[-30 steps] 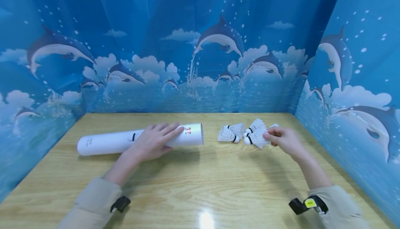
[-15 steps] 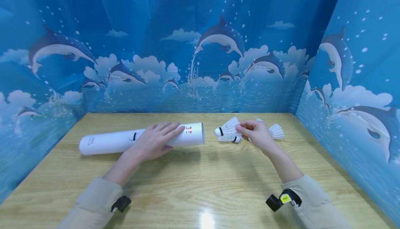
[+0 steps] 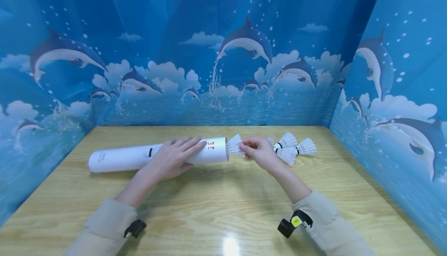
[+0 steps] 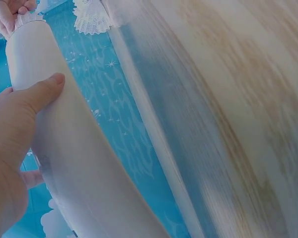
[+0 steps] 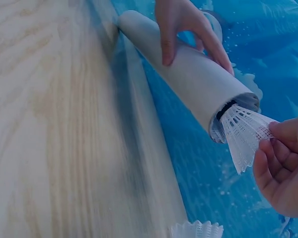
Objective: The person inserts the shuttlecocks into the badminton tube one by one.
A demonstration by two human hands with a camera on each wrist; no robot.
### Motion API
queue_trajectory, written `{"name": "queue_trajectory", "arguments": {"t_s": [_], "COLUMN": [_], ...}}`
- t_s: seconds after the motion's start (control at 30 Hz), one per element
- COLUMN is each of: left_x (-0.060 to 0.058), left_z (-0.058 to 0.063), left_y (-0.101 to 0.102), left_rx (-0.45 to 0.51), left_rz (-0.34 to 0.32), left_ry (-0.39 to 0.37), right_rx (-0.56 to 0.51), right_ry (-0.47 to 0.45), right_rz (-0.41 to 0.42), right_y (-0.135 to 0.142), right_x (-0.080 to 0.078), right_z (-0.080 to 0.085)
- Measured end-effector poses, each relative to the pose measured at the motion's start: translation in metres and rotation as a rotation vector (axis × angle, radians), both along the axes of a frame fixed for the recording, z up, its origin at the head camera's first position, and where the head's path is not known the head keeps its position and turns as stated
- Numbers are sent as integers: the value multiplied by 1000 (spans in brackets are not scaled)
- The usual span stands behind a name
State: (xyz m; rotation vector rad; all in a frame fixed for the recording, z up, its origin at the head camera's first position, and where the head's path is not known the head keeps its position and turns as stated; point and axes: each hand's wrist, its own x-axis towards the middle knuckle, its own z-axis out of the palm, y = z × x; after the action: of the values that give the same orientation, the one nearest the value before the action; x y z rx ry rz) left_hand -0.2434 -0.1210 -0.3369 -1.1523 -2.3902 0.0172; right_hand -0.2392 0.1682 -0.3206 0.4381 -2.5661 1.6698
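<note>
Dolphin-print backdrop [image 3: 174, 35], wooden table [image 3: 223, 209]; left hand [image 3: 173, 157] has a grip on the white tube [image 3: 130, 158] lying left to right, and the right hand [image 3: 260, 153], nearer its mouth, pinches a shuttlecock [image 3: 234, 145] by the skirt, cork end in, roughly lined up tbh.

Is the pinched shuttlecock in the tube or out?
The shuttlecock is partly in: black band inside the tube, most of the skirt outside, pinched by the right hand.

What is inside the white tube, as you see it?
A shuttlecock is partly inside the tube, most of its skirt outside. Anything deeper than its black band is covered.
</note>
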Motion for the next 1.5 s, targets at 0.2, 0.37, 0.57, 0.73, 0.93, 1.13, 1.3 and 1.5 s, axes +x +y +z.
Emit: {"name": "queue_trajectory", "arguments": {"t_s": [0.2,0.37,0.57,0.73,0.93,1.13,1.3,1.5], "left_x": [-1,-1,-1,0,0,0,0,1], "left_z": [1,1,2,2,1,2,2,1], "left_y": [1,1,1,1,0,0,0,0], "left_rx": [9,4,3,11,14,18,22,27], "left_rz": [-3,-1,2,4,6,4,1,-3], "left_ry": [5,2,-5,-14,-10,-8,-6,-3], "right_rx": [-30,-83,-42,11,42,57,56,50], "right_ry": [24,60,131,177,221,227,218,165], "right_rz": [9,-53,-104,-133,-134,-102,-92,-95], "right_y": [-15,-21,-21,-21,-26,-33,-37,-40], "right_x": [1,4,3,1,2,3,4,5], "right_z": [-5,-6,-9,-12,-17,-19,-21,-21]}}
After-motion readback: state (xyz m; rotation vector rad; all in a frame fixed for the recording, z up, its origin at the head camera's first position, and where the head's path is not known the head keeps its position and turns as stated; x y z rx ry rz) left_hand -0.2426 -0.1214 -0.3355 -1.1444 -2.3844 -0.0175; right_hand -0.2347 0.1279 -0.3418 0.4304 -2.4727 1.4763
